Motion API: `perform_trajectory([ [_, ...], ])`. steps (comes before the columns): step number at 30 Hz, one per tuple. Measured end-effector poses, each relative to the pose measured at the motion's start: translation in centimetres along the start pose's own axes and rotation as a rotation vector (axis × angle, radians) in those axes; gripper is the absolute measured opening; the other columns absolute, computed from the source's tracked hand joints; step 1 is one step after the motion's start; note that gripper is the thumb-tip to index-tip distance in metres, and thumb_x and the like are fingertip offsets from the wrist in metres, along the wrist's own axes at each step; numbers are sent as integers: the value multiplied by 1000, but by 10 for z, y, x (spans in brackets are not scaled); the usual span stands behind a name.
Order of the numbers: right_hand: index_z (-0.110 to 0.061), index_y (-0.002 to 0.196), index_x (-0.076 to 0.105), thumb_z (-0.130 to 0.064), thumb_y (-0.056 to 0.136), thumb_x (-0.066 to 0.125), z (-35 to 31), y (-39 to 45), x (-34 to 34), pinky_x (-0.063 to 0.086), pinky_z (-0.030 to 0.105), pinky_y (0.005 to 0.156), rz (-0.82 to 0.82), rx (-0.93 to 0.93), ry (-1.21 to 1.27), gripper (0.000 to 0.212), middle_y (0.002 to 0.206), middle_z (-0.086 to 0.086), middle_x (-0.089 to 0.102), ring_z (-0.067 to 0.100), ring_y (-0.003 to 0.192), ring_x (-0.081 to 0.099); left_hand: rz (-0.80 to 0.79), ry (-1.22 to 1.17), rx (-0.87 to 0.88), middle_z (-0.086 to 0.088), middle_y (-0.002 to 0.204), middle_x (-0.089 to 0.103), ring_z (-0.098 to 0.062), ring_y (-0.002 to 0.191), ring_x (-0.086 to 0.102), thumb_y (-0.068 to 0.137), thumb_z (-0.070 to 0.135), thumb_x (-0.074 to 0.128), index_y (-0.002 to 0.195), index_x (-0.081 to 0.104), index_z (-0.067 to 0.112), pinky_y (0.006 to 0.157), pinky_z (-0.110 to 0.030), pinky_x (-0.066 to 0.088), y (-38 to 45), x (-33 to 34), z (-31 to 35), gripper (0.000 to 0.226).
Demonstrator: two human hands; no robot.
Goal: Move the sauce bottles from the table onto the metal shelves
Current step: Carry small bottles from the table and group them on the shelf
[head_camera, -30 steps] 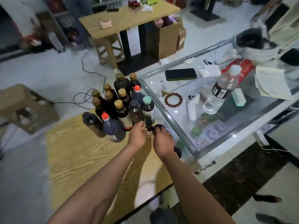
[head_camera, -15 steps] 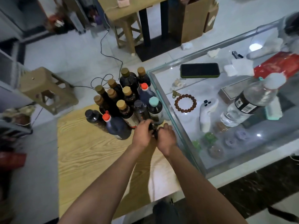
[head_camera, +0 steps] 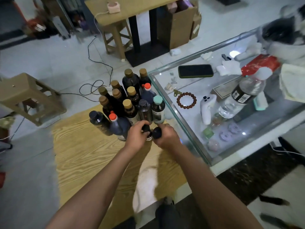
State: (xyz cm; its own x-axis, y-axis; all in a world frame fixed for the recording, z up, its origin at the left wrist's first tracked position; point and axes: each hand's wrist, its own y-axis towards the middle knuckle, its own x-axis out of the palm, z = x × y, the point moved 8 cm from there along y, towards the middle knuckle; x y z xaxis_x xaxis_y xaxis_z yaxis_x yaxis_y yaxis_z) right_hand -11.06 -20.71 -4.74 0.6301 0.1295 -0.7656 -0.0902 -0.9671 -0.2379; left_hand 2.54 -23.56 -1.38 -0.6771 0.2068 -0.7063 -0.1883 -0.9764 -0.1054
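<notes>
Gripping two small dark bottles at the near edge of the cluster, both hands are now closed around their loads. The left hand (head_camera: 137, 135) has its fingers curled round a small black-capped bottle (head_camera: 146, 128) whose white label shows just below the knuckles. The right hand (head_camera: 166, 135) is wrapped round a second black-capped bottle (head_camera: 156, 132), held just beside the first, the two caps almost touching.

Change from one second ago: the fingers were then only reaching the caps, with the right hand spread over its bottle. Half a second ago both hands had drawn together over the pair. Now each grip appears settled. Whether the bottles have left the surface (head_camera: 79, 146) cannot be told, since the hands hide their bases.

The remaining sauce bottles (head_camera: 130, 96) stand upright in a tight group directly behind the hands, at the far corner of the wooden surface, against the edge of the glass counter (head_camera: 194, 139). The teal-capped bottle (head_camera: 158, 107) stands nearest the right hand.

Implication: the pick-up step looks complete or nearly so. Judged from the count left standing, the task is at an early stage. The metal shelves are not identifiable in this view, so the carry direction cannot be stated.
</notes>
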Motion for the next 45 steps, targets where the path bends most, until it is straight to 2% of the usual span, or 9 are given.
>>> perform_trajectory([
  [7,-21,113,54,-24,61,86,-20,-86,-32,56,36,82,174,221,305,61,104,-2,64,18,95,62,-179,-316,129,4,113,59,-10,105,55,82,2,73,123,55,14,83,-8,40,-31,-33,27,46],
  [11,-21,106,59,-23,61,89,-27,-133,-40,52,24,79,316,282,379,54,105,-1,63,17,96,62,-212,-425,244,1,109,60,-12,103,56,80,0,73,113,54,15,91,-24,44,-54,-41,50,41],
  [14,-16,109,64,-12,67,86,-25,-176,-49,42,2,68,409,321,453,49,104,-3,63,10,91,59,-343,-565,251,-5,110,58,-16,100,56,81,-9,69,111,49,14,87,-20,45,-79,-34,73,43],
  [18,-17,113,67,-19,60,84,-10,-246,-70,50,17,84,555,371,462,55,110,-1,65,14,100,62,-511,-653,275,-5,112,59,-12,100,57,86,-13,60,117,45,13,85,-10,45,-122,-20,115,44],
  [23,-13,114,68,-8,67,81,16,-356,-116,42,4,76,750,421,491,50,111,0,64,10,99,60,-708,-645,400,-4,129,55,-13,115,54,91,-8,56,128,45,17,96,-16,43,-206,8,199,45],
  [25,-15,112,68,-9,66,80,27,-408,-138,43,2,74,845,436,499,48,110,-1,63,6,95,59,-788,-627,486,-2,125,57,-12,113,55,92,-8,55,128,45,18,91,-12,44,-249,21,240,46],
  [32,-17,103,70,-3,65,79,70,-622,-206,44,3,79,1226,497,425,41,107,-1,64,-3,91,58,-969,-616,714,-6,134,56,-15,126,52,91,-3,58,126,47,24,111,-33,39,-424,72,379,45],
  [38,-14,102,67,-6,62,78,106,-816,-231,44,6,75,1528,572,383,43,104,-1,64,3,93,62,-1155,-599,895,-3,131,53,-12,123,51,92,0,59,131,45,20,97,-17,38,-602,121,474,45],
  [45,-25,104,65,-11,68,79,125,-1015,-242,49,18,84,1774,695,181,41,102,-10,65,3,96,61,-1304,-646,1080,3,129,55,-5,117,51,93,6,60,133,48,19,99,-21,41,-801,157,552,44],
])
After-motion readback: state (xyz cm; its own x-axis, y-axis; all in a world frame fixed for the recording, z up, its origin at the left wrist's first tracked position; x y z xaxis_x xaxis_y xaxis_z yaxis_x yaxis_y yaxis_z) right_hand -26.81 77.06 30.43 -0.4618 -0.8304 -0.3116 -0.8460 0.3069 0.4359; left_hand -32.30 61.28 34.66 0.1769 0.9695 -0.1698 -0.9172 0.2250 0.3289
